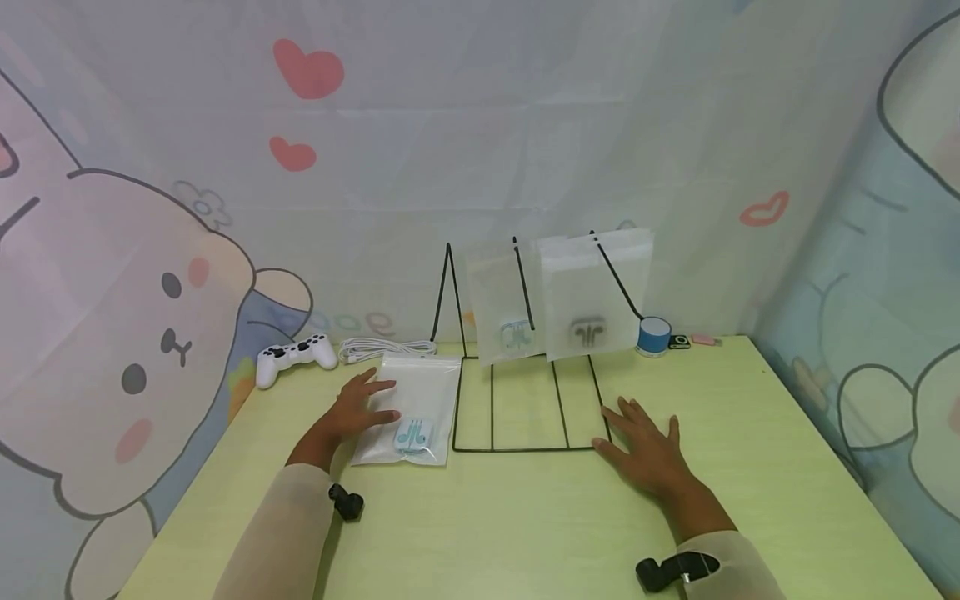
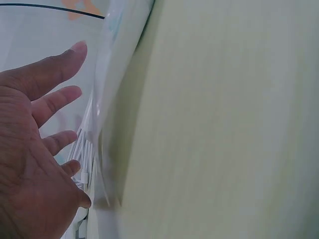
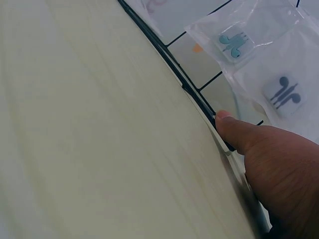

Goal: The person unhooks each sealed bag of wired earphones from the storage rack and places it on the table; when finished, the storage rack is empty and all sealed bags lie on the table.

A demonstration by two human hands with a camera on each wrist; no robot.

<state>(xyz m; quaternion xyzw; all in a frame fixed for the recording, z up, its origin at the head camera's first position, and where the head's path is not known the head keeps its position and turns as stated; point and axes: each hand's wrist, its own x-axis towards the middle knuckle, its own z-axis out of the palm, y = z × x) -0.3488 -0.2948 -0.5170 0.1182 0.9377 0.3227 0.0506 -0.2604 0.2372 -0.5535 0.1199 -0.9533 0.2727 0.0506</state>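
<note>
Head view puts a pale cartoon backdrop (image 1: 487,125) at the far side, behind your yellow-green table (image 1: 480,533). At the table's far middle stands the black wire rack (image 1: 525,451), its base flat and its prongs rising at the far end. From those prongs hang two translucent bags: the left hanging bag (image 1: 491,292) and, just beside it, the right hanging bag (image 1: 596,287). Your flat bag (image 1: 420,392) lies on the table just left of the rack's base.

Your left hand (image 1: 358,408) is at the flat bag's left side, fingers spread and grasping nothing; you cannot tell whether the fingertips touch the plastic. Your right hand (image 1: 645,446) is at the rack's near right corner, fingers extended rather than clenched, with the thumb against the frame in the right wrist view.

Far left lies a white game controller (image 1: 297,358), then a bundled white cable (image 1: 386,348) beyond the flat bag. Right of the rack sits a blue-and-white cylinder (image 1: 654,336). Turquoise earphones (image 1: 413,436) show in the flat bag's near part, and dark earphones (image 1: 588,332) in the right hanging bag. Smallest, at far right, are a black square gadget (image 1: 679,342) and a pink piece (image 1: 703,340).
</note>
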